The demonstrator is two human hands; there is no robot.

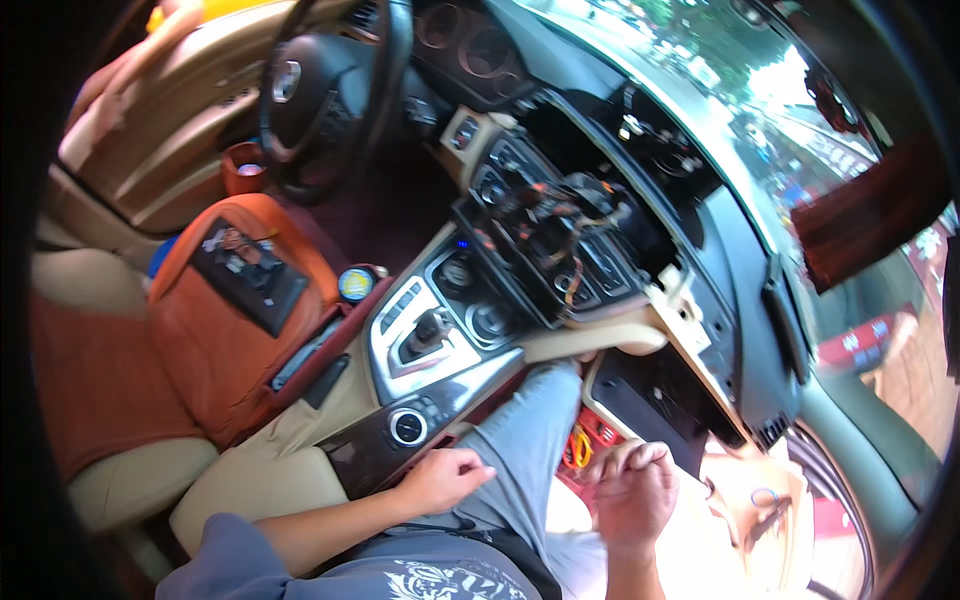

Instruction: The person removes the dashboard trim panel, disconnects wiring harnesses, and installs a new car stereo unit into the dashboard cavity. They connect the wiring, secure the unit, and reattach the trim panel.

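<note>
My left hand [447, 480] rests on my grey-trousered thigh, beside the dark trim of the center console. Its fingers are curled in, and nothing shows in them. My right hand [637, 497] is raised over my other leg at the lower right, fingers bent together; whatever they may hold is hidden. In front of me the dashboard [745, 255] is opened up in the middle. A black center-stack unit [545, 255] with a tangle of wires [580, 205] leans out of the opening. Below it lies the silver gear-shift panel [420, 330].
The steering wheel [330, 110] is at the upper left. A black flat box [250, 275] lies on the orange driver's seat [180, 370], near a round yellow-topped tin [356, 284]. Yellow cable loops [578, 447] show by my knee. Another person's arm [130, 75] rests over the driver's door.
</note>
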